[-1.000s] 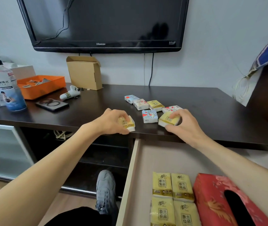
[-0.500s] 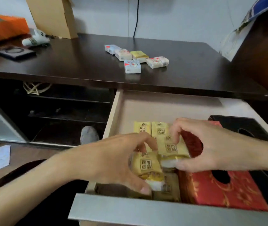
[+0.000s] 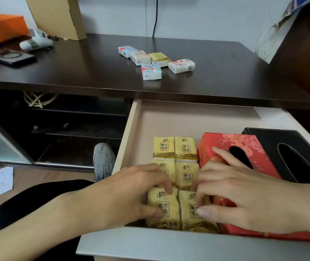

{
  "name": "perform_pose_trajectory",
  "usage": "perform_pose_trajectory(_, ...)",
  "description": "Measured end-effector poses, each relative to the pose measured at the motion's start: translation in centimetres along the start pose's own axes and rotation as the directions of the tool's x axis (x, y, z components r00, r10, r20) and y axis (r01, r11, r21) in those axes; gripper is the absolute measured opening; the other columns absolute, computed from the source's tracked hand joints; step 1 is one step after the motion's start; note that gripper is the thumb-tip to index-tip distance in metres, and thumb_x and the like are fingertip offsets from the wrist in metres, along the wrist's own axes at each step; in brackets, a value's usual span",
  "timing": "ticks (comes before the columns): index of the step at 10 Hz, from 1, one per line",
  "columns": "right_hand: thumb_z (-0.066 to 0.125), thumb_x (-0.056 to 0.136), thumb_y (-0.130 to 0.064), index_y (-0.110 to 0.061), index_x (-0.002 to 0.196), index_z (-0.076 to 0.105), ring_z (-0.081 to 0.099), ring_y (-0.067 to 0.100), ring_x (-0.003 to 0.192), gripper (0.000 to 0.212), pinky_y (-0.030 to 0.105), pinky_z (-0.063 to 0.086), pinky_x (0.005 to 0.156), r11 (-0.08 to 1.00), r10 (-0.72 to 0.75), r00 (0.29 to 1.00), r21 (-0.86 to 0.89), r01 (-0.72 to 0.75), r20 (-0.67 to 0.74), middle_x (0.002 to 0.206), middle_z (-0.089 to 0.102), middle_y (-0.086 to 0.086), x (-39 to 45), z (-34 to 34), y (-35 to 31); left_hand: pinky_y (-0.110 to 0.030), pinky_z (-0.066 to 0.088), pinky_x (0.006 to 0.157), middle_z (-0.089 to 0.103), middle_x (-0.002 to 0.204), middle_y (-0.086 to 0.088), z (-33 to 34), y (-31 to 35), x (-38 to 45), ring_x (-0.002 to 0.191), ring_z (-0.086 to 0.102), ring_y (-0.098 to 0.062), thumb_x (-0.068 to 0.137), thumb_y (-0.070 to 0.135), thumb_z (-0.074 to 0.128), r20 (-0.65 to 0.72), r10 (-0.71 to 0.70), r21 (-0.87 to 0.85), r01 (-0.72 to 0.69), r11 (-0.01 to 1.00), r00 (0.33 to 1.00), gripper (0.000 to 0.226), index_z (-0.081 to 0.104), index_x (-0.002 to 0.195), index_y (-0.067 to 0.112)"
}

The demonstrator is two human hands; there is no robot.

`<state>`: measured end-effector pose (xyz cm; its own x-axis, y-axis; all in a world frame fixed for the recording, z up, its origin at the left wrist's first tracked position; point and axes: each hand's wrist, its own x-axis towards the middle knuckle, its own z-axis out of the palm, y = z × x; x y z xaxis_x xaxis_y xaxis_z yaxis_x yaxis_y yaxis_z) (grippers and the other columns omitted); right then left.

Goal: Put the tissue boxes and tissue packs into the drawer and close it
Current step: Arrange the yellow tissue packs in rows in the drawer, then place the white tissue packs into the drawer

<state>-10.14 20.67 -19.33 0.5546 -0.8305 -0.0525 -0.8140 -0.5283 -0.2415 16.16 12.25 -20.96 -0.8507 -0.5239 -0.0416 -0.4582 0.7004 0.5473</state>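
The drawer stands pulled out. Inside it lie several yellow tissue packs in rows, a red tissue box and a black tissue box. My left hand grips the front left yellow pack. My right hand grips the front right yellow pack and lies partly over the red box. Both packs rest at the drawer's front. On the dark tabletop lie several small tissue packs, some blue and white, one yellow.
An orange tray, a cardboard box, a white controller and a phone sit at the back left. Open shelves lie left of the drawer, above a grey shoe. A bag hangs at right.
Both hands carried a yellow pack each from the tabletop down into the drawer. The packs now sit side by side at the drawer's front, and the camera tilted downward.
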Motion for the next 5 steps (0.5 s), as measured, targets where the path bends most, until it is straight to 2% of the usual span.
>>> perform_pose_trajectory(1, 0.046, 0.1, -0.058, -0.042, 0.107, 0.067, 0.052, -0.008, 0.115, 0.028, 0.036, 0.021, 0.124, 0.994, 0.094, 0.995, 0.055, -0.095, 0.02, 0.109, 0.067, -0.023, 0.5, 0.1, -0.2, -0.019, 0.045, 0.082, 0.052, 0.109, 0.024, 0.3, 0.0, 0.3, 0.098, 0.051, 0.004, 0.074, 0.044, 0.08, -0.013, -0.022, 0.047, 0.023, 0.999, 1.0, 0.057, 0.042, 0.116, 0.048)
perform_pose_trajectory(2, 0.026, 0.099, -0.072, -0.043, 0.106, 0.063, 0.046, -0.008, 0.117, 0.048, 0.027, -0.013, 0.124, 0.995, 0.064, 0.986, -0.081, -0.052, 0.151, 0.104, 0.063, -0.025, 2.0, -0.8, 0.0, -0.022, 0.043, 0.088, 0.048, 0.109, 0.026, 0.2, -0.1, 0.7, 0.102, 0.045, 0.006, 0.071, 0.055, 0.077, -0.009, -0.011, 0.16, 0.013, 0.987, 1.0, 0.063, 0.036, 0.118, 0.052)
perform_pose_trajectory(3, 0.026, 0.102, -0.069, -0.038, 0.1, 0.064, 0.05, 0.0, 0.103, 0.048, 0.027, 0.027, 0.115, 0.976, 0.04, 0.996, -0.216, -0.023, 0.075, 0.097, 0.061, -0.021, 3.2, -2.4, 0.6, -0.015, 0.039, 0.092, 0.047, 0.118, 0.033, -1.3, -0.8, 1.0, 0.111, 0.042, 0.011, 0.067, 0.071, 0.066, -0.107, -0.015, 0.16, 0.032, 0.987, 0.994, 0.074, 0.03, 0.129, 0.055)
perform_pose_trajectory(4, 0.041, 0.101, -0.056, -0.034, 0.09, 0.064, 0.054, 0.006, 0.092, 0.033, 0.03, 0.046, 0.084, 0.966, 0.002, 0.977, -0.252, -0.057, -0.212, 0.09, 0.063, -0.018, 5.7, -4.8, 2.2, -0.023, 0.044, 0.091, 0.055, 0.113, 0.031, -4.7, -2.1, 2.2, 0.112, 0.052, 0.006, 0.071, 0.074, 0.059, -0.305, -0.078, -0.033, 0.072, 0.997, 0.949, 0.061, 0.042, 0.127, 0.054)
perform_pose_trajectory(5, 0.047, 0.095, -0.045, -0.034, 0.085, 0.064, 0.056, 0.006, 0.091, 0.023, 0.039, 0.051, 0.079, 0.983, 0.083, 0.911, -0.118, -0.141, -0.403, 0.087, 0.065, -0.02, 9.7, -7.6, 4.9, -0.028, 0.049, 0.083, 0.064, 0.103, 0.019, -8.5, -3.9, 5.4, 0.1, 0.062, -0.002, 0.082, 0.052, 0.066, -0.471, -0.105, -0.082, 0.075, 0.994, 0.876, 0.04, 0.058, 0.119, 0.038)
